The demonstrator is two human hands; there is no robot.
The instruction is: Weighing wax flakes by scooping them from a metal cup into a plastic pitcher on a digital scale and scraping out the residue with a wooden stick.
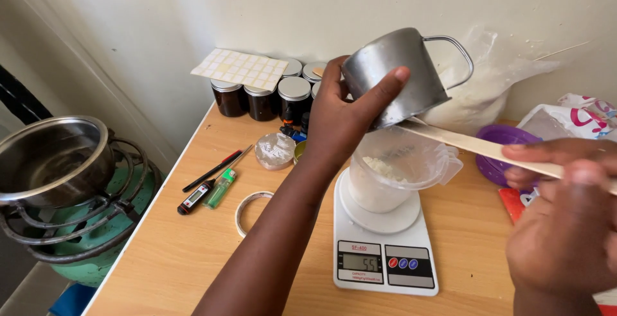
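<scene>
My left hand [340, 120] grips a steel cup [402, 72] with a wire handle, tipped mouth-down over a clear plastic measuring jug [398, 168]. The jug holds white flakes and stands on a white digital kitchen scale [384, 252]. At the right, my right hand [565, 226] holds a flat wooden stick [469, 142] whose far end reaches into the tilted cup's mouth above the jug.
Dark glass jars [263, 101] with silver lids stand at the wall under a sheet of labels [239, 69]. A probe thermometer [196, 197], green lighter [220, 187], tape ring [247, 210], purple lid [498, 139] and white bag [479, 91] lie around. A steel pot [54, 158] sits on a gas burner at left.
</scene>
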